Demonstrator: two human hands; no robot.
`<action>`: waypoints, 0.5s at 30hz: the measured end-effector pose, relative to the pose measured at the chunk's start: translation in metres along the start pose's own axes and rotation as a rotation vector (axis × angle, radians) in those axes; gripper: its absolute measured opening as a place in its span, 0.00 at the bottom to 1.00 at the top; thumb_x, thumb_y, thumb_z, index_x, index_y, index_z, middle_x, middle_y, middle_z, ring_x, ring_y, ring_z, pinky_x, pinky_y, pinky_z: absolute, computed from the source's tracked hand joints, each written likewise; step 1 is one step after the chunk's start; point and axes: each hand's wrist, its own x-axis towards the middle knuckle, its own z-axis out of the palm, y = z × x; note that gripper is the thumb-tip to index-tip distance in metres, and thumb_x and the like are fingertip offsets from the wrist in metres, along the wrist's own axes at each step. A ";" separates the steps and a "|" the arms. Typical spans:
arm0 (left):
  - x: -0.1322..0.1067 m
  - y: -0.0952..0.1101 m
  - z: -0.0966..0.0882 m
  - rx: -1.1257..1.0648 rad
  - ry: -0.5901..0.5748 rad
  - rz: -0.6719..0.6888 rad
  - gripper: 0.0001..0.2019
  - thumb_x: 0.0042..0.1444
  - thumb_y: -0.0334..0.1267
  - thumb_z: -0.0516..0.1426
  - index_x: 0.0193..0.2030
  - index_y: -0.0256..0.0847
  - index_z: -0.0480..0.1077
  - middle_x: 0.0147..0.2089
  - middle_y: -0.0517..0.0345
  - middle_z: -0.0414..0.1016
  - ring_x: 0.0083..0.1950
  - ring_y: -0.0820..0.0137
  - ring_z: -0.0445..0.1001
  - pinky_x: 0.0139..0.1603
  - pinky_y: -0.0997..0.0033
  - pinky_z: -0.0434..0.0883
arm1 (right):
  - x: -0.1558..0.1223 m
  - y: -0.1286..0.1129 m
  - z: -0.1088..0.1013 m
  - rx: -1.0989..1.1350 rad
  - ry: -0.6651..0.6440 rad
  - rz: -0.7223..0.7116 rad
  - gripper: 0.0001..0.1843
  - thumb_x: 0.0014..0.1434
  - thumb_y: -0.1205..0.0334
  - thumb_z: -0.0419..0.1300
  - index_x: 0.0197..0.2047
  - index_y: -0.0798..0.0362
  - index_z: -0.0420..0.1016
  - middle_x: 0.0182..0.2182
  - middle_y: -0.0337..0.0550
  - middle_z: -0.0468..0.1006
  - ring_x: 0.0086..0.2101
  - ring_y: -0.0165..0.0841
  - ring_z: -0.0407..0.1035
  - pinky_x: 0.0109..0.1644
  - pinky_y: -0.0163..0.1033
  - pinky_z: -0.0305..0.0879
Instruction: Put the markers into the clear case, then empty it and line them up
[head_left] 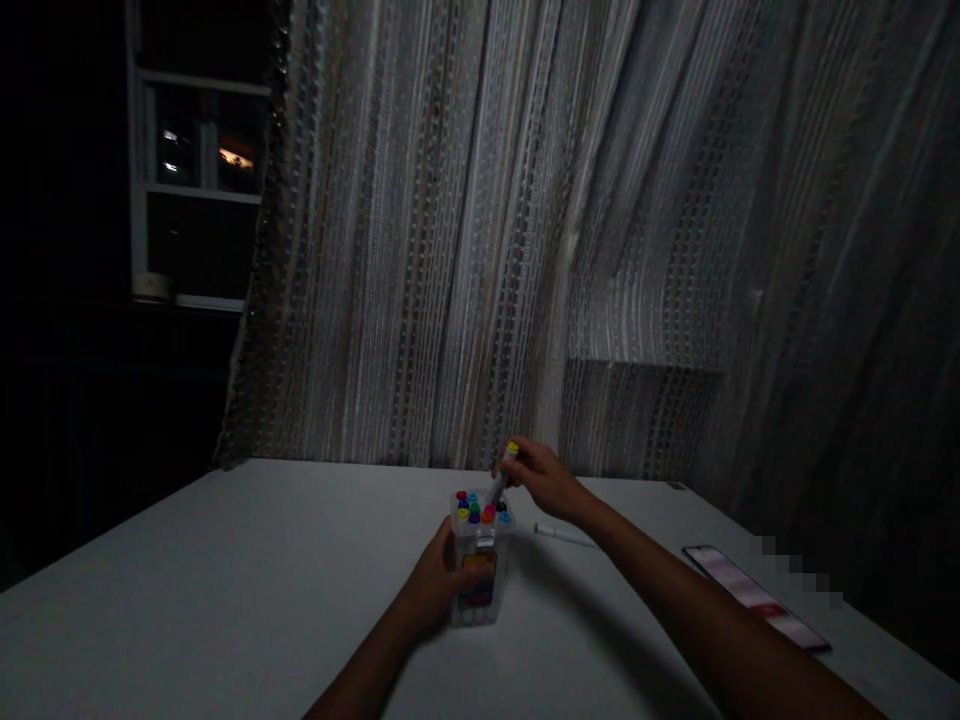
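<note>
A clear plastic marker case stands upright on the white table, with several markers in it whose coloured ends show at the top. My left hand is closed around the case's left side, thumb across the label on its front. Above the case's right rear corner, my right hand pinches a yellow-ended marker, tilted, its lower end at the case's opening. Whether that end is inside cannot be made out. Another marker, pale with a dark green end, lies on the table right of the case, partly behind my right forearm.
The white table spreads to both sides. A phone with a lit screen lies at the right. A striped curtain hangs behind the table's far edge. A dark window with a small container on its sill is at far left.
</note>
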 end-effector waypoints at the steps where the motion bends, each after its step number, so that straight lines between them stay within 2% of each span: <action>1: 0.000 0.001 0.000 0.004 -0.001 0.001 0.31 0.38 0.37 0.68 0.49 0.39 0.63 0.47 0.49 0.75 0.47 0.60 0.74 0.47 0.62 0.71 | -0.001 0.002 0.003 -0.031 -0.030 0.010 0.04 0.55 0.68 0.53 0.28 0.53 0.61 0.24 0.36 0.70 0.26 0.27 0.65 0.30 0.32 0.62; 6: -0.002 0.005 0.003 -0.002 -0.035 -0.009 0.32 0.38 0.36 0.68 0.51 0.39 0.62 0.50 0.46 0.73 0.49 0.59 0.73 0.48 0.62 0.70 | -0.013 0.005 0.016 -0.243 -0.081 0.007 0.02 0.53 0.69 0.54 0.30 0.54 0.65 0.23 0.34 0.67 0.27 0.27 0.62 0.30 0.31 0.58; 9: -0.002 0.004 0.002 -0.010 -0.053 -0.013 0.32 0.40 0.36 0.68 0.52 0.39 0.61 0.51 0.46 0.73 0.50 0.59 0.73 0.49 0.60 0.70 | -0.018 0.005 0.018 -0.257 -0.085 0.006 0.02 0.53 0.70 0.55 0.30 0.55 0.66 0.24 0.34 0.67 0.28 0.27 0.63 0.30 0.31 0.57; 15: 0.000 -0.001 -0.001 0.020 -0.043 0.007 0.32 0.39 0.36 0.68 0.51 0.39 0.62 0.49 0.48 0.74 0.49 0.60 0.74 0.50 0.62 0.69 | -0.016 0.012 0.021 -0.342 -0.002 -0.062 0.04 0.50 0.70 0.56 0.31 0.55 0.71 0.27 0.38 0.72 0.31 0.30 0.65 0.36 0.34 0.62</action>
